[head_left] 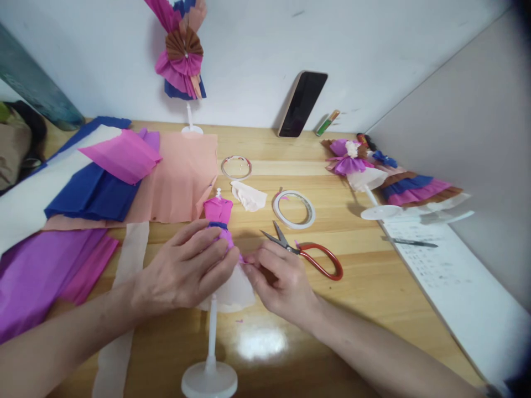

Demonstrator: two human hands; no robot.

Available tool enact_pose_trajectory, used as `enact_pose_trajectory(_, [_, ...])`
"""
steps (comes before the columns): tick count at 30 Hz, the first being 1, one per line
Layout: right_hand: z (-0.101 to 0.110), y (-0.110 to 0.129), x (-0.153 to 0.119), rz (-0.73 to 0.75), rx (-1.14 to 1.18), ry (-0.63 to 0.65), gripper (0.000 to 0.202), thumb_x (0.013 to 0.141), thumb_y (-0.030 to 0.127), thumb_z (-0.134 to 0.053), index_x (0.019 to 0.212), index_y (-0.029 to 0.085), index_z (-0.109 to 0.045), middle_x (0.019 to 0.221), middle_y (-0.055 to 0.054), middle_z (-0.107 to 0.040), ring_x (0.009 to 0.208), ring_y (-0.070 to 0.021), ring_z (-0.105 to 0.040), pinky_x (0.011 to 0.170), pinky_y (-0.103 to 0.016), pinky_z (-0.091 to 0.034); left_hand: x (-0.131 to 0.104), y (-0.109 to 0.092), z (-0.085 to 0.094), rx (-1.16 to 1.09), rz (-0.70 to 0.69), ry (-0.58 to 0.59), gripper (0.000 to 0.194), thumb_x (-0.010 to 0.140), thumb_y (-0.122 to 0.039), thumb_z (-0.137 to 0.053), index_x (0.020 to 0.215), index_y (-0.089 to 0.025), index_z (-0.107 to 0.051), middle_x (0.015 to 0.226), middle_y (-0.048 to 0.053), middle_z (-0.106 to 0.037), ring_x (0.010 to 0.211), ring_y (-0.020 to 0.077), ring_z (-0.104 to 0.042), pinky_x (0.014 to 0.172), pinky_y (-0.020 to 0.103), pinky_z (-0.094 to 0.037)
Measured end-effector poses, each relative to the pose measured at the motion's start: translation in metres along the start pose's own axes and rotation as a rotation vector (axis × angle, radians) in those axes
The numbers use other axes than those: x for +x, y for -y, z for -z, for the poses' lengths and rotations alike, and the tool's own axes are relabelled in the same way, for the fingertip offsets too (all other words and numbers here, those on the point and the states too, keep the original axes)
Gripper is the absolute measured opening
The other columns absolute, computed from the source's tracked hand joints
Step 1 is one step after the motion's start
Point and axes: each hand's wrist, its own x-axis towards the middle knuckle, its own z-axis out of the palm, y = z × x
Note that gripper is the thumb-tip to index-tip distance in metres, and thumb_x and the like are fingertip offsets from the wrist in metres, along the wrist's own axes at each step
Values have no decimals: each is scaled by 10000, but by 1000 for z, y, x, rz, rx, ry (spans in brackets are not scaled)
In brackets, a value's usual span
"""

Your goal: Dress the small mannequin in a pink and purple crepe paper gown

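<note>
A small dress form (218,210) in a pink crepe paper top with a blue waistband and a white skirt (236,293) lies tilted over the table, its white stand (209,380) toward me. My left hand (188,265) is closed around the form's waist and hip, its fingers bent over the purple-pink paper. At the right side of the hip, my right hand (282,276) pinches the edge of a purple-pink paper strip (244,260) between thumb and forefinger. Part of the strip is hidden under my left fingers.
Red-handled scissors (321,261) and a tape roll (293,210) lie right of the form. Stacked crepe paper (95,193) covers the left. A phone (302,104) leans on the back wall, near a decorated form (185,55). More paper dresses (415,185) and a whiteboard (448,276) are at right.
</note>
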Motion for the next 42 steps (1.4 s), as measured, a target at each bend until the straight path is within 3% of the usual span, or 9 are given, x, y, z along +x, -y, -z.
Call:
enact_pose_trajectory(2, [2,3,0,31,10,7,117,867,231,-544,908,149,-615,780,-70,-602,728,-188,-582,637,-316,-502,2,0,0,4,-37,3,196,919,-89,-439,940,-100,-633,867,91,-715,854,211,-649,818,386,-569])
enact_pose_trajectory(5, [1,6,-2,118,-46,71,546,823,445,-587,1238,95,-526,1075,-175,-609,989,-294,-590,823,-467,-531,-1,0,-2,1,-106,-80,262,919,-85,-396,873,-107,-653,875,106,-709,844,205,-654,765,355,-579])
enact_pose_trajectory(8, [-5,6,-6,139,-167,113,660,787,320,-587,1378,97,-400,1249,-203,-563,1152,-325,-544,925,-503,-511,-5,-2,-5,-7,-150,-145,266,905,-90,-407,913,-92,-673,926,123,-702,909,231,-654,808,379,-570])
enact_pose_trajectory(12, [-8,5,-10,208,-131,26,578,680,69,-477,1255,109,-507,1150,-177,-638,1037,-264,-621,843,-421,-560,-7,-8,-3,-6,-92,-67,248,914,-101,-428,1006,-82,-658,980,120,-700,928,257,-648,759,382,-562])
enact_pose_trajectory(17, [0,11,-10,299,-76,-11,348,705,24,-463,994,152,-609,890,-98,-703,708,-180,-631,602,-314,-530,-5,-13,4,37,-5,-12,222,915,-60,-416,911,-73,-637,866,121,-681,762,207,-632,671,339,-527])
enact_pose_trajectory(24, [-1,28,-22,463,-7,301,185,822,146,-515,656,193,-581,584,7,-571,489,-113,-487,463,-271,-383,-8,-13,5,63,-106,-54,330,922,-83,-350,858,-107,-673,916,111,-691,770,191,-607,620,304,-504])
enact_pose_trajectory(31, [-10,57,-24,556,-136,510,229,885,273,-620,1081,154,-614,608,34,-614,512,-138,-486,468,-284,-367,-8,-11,8,74,-127,8,247,906,-105,-412,889,-93,-658,917,129,-682,775,200,-612,606,313,-509])
enact_pose_trajectory(36, [-23,66,-28,473,-218,728,170,860,338,-644,873,173,-606,565,22,-604,509,-146,-499,468,-301,-323,-7,-17,16,25,-241,98,158,868,-129,-497,835,-101,-649,956,136,-688,730,194,-620,559,318,-493])
enact_pose_trajectory(42, [-22,64,-39,266,-153,749,253,896,411,-580,818,172,-611,729,-47,-654,656,-180,-587,586,-291,-423,-25,-35,30,-21,-263,33,195,862,-153,-487,834,-106,-675,973,129,-687,747,202,-628,543,330,-493])
